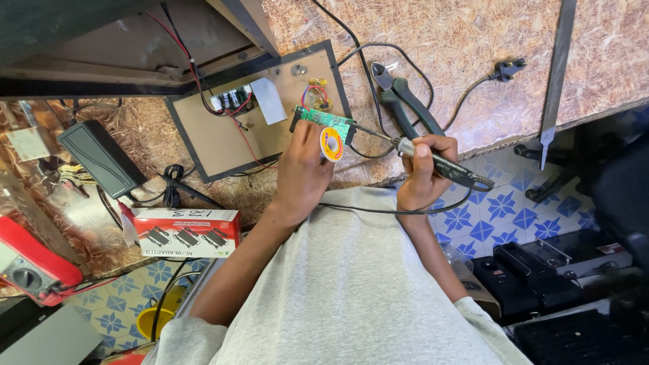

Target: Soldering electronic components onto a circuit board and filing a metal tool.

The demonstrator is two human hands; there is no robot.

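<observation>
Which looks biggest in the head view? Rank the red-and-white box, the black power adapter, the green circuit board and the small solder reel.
1. Red-and-white box
2. Black power adapter
3. Green circuit board
4. Solder reel

Board and reel are held up nearer the camera, so their rank is less sure.

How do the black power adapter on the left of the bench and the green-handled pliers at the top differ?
The black power adapter is a closed rectangular block; the green-handled pliers are slim, with handles spread apart and bare metal jaws. The adapter lies left of the left hand; the pliers lie just above the right hand, which holds the soldering iron. A cable trails from the adapter; the pliers have none of their own. Both lie flat on the bench, untouched.
</observation>
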